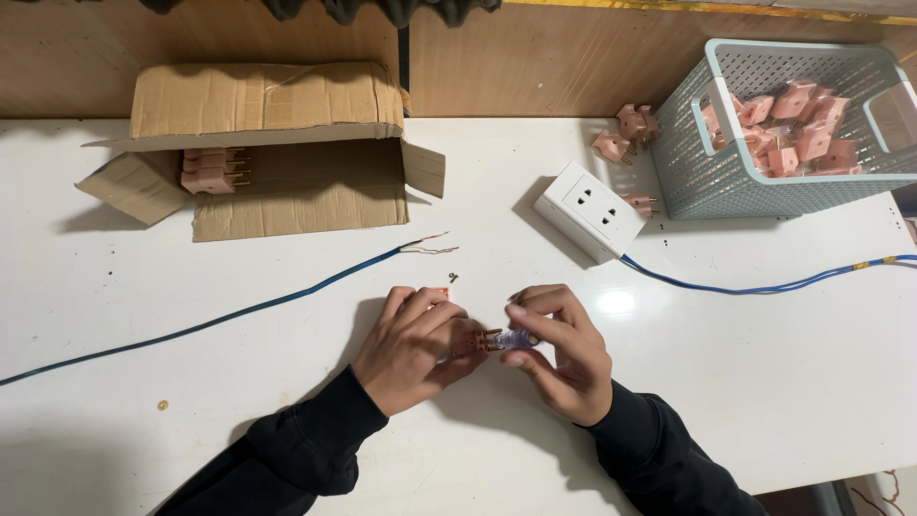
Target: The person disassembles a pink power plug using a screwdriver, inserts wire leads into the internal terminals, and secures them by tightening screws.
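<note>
Pink plastic plug [470, 341] with brass prongs, pinched between two hands near the front edge of the white table [745, 382]

Its long axis runs left to right, prongs pointing toward the right hand [559, 358], whose fingertips close on a small translucent purple-tinted piece [516, 338] touching those prongs. The left hand [413, 346] is wrapped around the plug's body, so both hands are together, each clamped on its own part. Well apart from them, a blue cable [239, 311] with bared ends crosses the left side; a white socket block [590, 210] sits toward the back edge, an open brown cardboard box [267, 134] holding more plugs at the back left, and a pale blue perforated plastic basket [688, 162] of plugs at the back right corner.
</note>
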